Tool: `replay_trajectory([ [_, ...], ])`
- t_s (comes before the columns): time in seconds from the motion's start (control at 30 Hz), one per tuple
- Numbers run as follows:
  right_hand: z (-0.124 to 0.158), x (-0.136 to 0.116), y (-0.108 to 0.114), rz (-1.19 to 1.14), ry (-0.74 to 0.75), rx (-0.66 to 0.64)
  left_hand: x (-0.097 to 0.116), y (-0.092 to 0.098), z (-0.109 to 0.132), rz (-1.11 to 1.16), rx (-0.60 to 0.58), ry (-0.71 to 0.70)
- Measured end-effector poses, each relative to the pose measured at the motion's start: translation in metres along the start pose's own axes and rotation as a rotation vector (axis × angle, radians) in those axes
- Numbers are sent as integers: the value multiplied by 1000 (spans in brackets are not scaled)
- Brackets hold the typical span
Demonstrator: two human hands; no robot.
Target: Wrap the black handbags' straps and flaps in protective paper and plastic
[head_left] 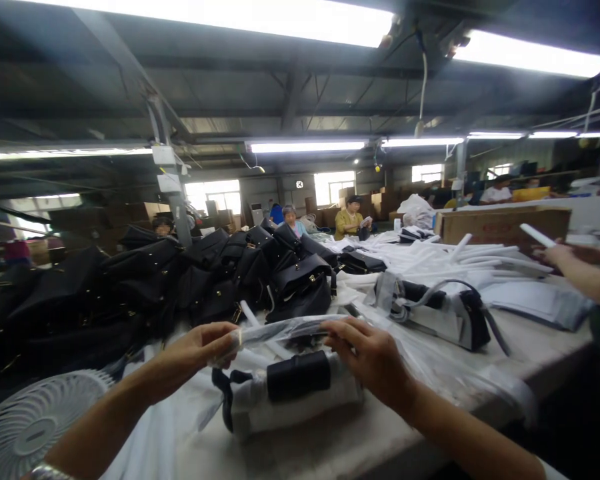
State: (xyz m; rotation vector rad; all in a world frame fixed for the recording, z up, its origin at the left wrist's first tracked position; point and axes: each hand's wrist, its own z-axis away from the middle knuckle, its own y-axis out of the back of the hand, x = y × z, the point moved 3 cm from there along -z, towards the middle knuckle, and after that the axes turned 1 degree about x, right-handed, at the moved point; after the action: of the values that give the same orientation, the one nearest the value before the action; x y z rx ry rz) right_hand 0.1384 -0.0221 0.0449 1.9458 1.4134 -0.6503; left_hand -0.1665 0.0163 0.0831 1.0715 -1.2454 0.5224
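A thin strap in clear plastic film [285,328] is stretched in a slight arch between my two hands. My left hand [219,345] pinches its left end between thumb and fingers. At the other end, the fingers of my right hand [367,353] are closed on it. Just below lies a black handbag [299,377], partly covered in white wrapping, on the table [280,457]. Whether the strap is joined to this bag is hidden. Further right rests another black bag [473,317] with grey and clear wrapping around its handle.
Black handbags [145,280] are heaped on the left and middle. White tubes [480,263] pile up at the right, near a cardboard box [503,225]. A white fan [40,427] stands at lower left. At far right a co-worker's hand [555,253] holds a white tube. Other people sit behind.
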Motion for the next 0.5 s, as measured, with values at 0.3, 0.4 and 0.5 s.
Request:
replay_trajectory([
  [0.3,-42,16,25,93,-37,-376,-4,8,-4,112,113,59],
  [0.4,-62,19,29,31,-69,-492,-7,9,-6,113,101,75],
  [0.5,-81,21,26,15,-54,-493,-3,4,-5,106,98,101],
])
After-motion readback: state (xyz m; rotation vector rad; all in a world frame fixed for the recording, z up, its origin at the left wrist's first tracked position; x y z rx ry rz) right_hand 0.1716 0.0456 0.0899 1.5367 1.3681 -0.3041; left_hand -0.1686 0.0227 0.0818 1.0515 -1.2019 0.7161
